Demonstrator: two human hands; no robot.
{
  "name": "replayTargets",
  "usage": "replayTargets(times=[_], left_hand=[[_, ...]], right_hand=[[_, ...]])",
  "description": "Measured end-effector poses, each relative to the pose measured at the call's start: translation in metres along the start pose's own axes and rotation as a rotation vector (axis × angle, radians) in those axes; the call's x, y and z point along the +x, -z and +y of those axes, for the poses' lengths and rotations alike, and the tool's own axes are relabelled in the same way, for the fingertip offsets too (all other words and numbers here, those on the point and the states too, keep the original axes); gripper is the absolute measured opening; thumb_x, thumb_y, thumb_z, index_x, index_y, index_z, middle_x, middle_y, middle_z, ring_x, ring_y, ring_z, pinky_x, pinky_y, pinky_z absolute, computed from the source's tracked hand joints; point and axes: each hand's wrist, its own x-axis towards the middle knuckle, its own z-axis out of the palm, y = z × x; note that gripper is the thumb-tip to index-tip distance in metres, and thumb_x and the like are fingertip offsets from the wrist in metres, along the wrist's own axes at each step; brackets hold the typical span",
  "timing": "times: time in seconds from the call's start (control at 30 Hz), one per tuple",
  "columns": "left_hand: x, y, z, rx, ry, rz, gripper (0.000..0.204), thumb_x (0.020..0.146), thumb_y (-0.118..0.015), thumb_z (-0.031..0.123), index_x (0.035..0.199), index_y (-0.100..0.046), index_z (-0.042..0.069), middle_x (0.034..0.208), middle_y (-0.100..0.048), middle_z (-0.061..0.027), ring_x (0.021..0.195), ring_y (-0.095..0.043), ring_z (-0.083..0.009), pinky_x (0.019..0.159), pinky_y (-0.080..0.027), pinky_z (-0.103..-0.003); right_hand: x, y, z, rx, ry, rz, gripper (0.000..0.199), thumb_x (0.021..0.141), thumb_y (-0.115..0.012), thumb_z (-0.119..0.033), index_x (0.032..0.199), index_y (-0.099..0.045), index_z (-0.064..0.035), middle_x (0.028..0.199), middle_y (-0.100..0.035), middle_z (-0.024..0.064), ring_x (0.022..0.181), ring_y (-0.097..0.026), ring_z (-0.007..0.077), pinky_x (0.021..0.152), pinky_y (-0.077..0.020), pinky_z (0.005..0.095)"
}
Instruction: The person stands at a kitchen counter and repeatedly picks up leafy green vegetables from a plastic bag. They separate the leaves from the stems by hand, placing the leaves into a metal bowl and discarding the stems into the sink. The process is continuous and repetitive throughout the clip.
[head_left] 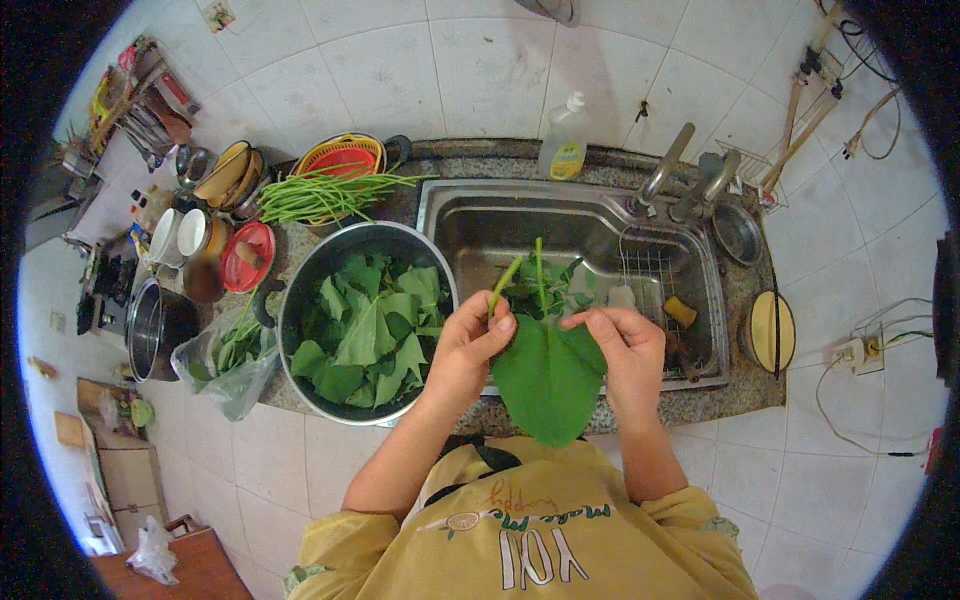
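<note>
A broad green leaf (550, 390) hangs between my two hands in front of the sink, its stalk (540, 275) pointing up and away. My left hand (465, 345) is closed, with a short green stem (505, 285) sticking up out of its fingers next to the leaf's left edge. Thumb and forefinger of my right hand (630, 355) pinch at the leaf's upper right edge near the stalk. Left of my hands, a large pot (290, 345) holds a heap of similar leaves (370, 335). More greenery (575, 290) lies in the sink behind the held leaf.
The steel sink (470, 195) has a faucet (665, 165), a wire rack and a yellow sponge (680, 312). Long green stems (330, 195) lie across a yellow basket (320, 150). A plastic bag (235, 385) of greens, a red lid (247, 280) and a soap bottle (565, 140) stand around.
</note>
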Motion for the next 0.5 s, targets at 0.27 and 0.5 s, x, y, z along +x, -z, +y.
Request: replayTargets(times=[0.27,0.5], left_hand=[[-0.005,-0.009,-0.015,-0.011,0.175,-0.023,0.021,0.078,-0.062,0.016,0.092,-0.058,0.000,0.079,-0.058,-0.0027,0.073,-0.052,-0.0074,0.064,-0.040,-0.021],[-0.001,-0.010,-0.021,0.097,0.008,0.015,0.007,0.075,-0.062,0.006,0.080,-0.061,0.000,0.077,-0.059,-0.0026,0.074,-0.053,-0.0106,0.069,-0.040,-0.023]], right_hand=[[-0.007,-0.010,0.003,-0.085,0.042,0.173,0.011,0.078,-0.061,-0.010,0.079,-0.065,-0.0001,0.074,-0.064,0.0038,0.064,-0.055,0.0064,0.060,-0.0432,0.0201],[-0.009,-0.006,0.011,-0.060,0.061,0.032,0.013,0.079,-0.060,-0.011,0.084,-0.064,-0.0001,0.080,-0.064,0.0053,0.070,-0.057,0.0090,0.064,-0.0440,0.0213]])
